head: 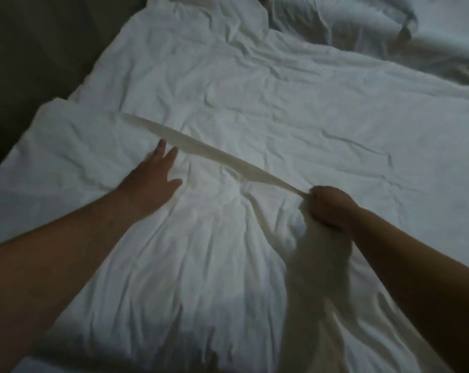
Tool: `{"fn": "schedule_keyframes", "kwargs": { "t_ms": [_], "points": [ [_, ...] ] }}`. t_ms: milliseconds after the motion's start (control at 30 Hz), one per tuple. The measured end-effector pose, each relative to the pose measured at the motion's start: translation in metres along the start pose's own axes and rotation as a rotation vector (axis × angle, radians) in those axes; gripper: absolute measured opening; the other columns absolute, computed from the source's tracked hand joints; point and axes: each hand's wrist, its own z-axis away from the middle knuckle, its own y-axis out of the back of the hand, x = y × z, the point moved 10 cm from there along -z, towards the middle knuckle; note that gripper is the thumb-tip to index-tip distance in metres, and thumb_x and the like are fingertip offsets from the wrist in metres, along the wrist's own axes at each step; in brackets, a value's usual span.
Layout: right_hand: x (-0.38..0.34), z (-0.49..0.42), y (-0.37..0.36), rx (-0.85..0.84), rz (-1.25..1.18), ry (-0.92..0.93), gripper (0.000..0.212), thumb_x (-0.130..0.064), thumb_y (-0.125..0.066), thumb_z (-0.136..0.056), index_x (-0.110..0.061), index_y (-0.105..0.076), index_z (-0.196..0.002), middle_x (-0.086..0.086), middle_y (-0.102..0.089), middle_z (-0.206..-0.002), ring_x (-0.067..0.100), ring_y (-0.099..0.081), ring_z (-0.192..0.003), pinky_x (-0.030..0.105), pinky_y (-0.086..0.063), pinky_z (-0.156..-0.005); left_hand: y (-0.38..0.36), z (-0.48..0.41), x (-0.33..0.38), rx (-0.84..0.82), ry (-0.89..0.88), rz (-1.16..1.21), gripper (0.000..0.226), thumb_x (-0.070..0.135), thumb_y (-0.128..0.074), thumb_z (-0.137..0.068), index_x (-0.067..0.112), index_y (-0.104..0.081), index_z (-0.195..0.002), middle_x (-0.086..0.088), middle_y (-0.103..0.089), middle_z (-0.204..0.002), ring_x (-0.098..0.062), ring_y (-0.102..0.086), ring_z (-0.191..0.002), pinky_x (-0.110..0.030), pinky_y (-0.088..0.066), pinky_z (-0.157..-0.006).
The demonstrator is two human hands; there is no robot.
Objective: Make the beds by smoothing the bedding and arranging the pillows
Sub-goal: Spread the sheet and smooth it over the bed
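Head view, scene: a bed [74,98] seen from its near edge in dim light, covered almost wholly by a creased white duvet [295,117].
Left arm: bare forearm enters from the lower left and reaches diagonally towards the middle of the bed, the wrist roughly straight.
Left hand [154,179]: lies palm down on the duvet, nearer the bed's left edge than its right.
Left fingers [171,156]: extended and spread apart, thumb out to the side; they press flat on the cloth and grasp nothing.
Right arm: bare forearm enters from the right edge of the view and angles inward and upward to the centre of the bed.
Right hand [331,208]: closed in a fist, back of the hand uppermost, raised a little above the surface.
Right fingers [319,196]: curled tightly round a bunch of duvet cloth, which hangs below the fist.
Fold [201,150]: a taut raised ridge of duvet, running from the right fist diagonally towards the bed's left edge and passing just beyond the left fingertips.
Heap of bedding [362,28]: rumpled white mass at the far right corner of the bed; whether it includes a pillow cannot be told.
Floor [26,49]: dark, beyond the left edge.
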Motion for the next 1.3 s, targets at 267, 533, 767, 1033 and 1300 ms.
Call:
{"fn": "schedule_keyframes", "kwargs": {
  "t_ms": [267, 533, 767, 1033, 1300],
  "points": [
    [0.052, 0.013, -0.014, 0.096, -0.162, -0.184, 0.019, -0.02, -0.044, -0.09, -0.012, -0.058, -0.1, 0.014, -0.062, -0.108, 0.034, -0.059, -0.103, 0.034, -0.045, -0.082, -0.032, -0.038, 0.015, -0.205, 0.048, -0.186, 0.052, 0.048, -0.046, -0.093, 0.025, -0.041, -0.139, -0.014, -0.047, -0.137, -0.031, -0.052, -0.119, -0.041, -0.044, -0.099],
    [0.029, -0.023, 0.061, 0.384, -0.593, -0.066, 0.048, -0.027, -0.038, -0.095, -0.013, -0.038, -0.14, 0.023, -0.024, -0.147, 0.041, -0.039, -0.127, 0.042, -0.03, -0.107, 0.075, -0.08, 0.031, 0.432, 0.093, 0.022, 0.038, 0.015, -0.06, -0.086, 0.009, -0.047, -0.122, -0.026, -0.039, -0.13, -0.048, -0.052, -0.107, -0.052, -0.047, -0.087],
    [0.005, -0.059, 0.034, 0.245, -0.12, -0.023, 0.062, -0.036, -0.044, -0.09, -0.02, -0.023, -0.146, 0.021, 0.0, -0.159, 0.045, -0.027, -0.137, 0.05, -0.026, -0.11, -0.041, -0.086, 0.024, 0.012, -0.058, -0.339, 0.08, 0.067, -0.028, -0.089, 0.017, -0.02, -0.15, -0.011, -0.016, -0.159, -0.031, -0.018, -0.145, -0.047, -0.017, -0.116],
    [-0.027, -0.068, -0.023, 0.324, -0.136, -0.038, 0.069, -0.057, -0.027, -0.09, -0.026, -0.022, -0.151, 0.017, -0.02, -0.157, 0.038, -0.023, -0.141, 0.05, -0.012, -0.117, -0.058, -0.079, 0.011, 0.002, -0.055, -0.343, 0.092, 0.074, -0.006, -0.078, 0.021, -0.015, -0.152, -0.005, -0.012, -0.161, -0.024, -0.012, -0.148, -0.044, -0.011, -0.119],
    [-0.025, -0.084, -0.029, 0.298, -0.174, -0.064, 0.072, -0.054, -0.037, -0.087, -0.025, -0.025, -0.151, 0.015, -0.021, -0.158, 0.038, -0.027, -0.14, 0.049, -0.013, -0.117, -0.071, -0.087, 0.01, 0.016, -0.036, -0.316, 0.078, 0.066, -0.02, -0.09, 0.014, -0.035, -0.147, -0.012, -0.032, -0.154, -0.028, -0.029, -0.143, -0.046, -0.02, -0.116]
  ]
}}
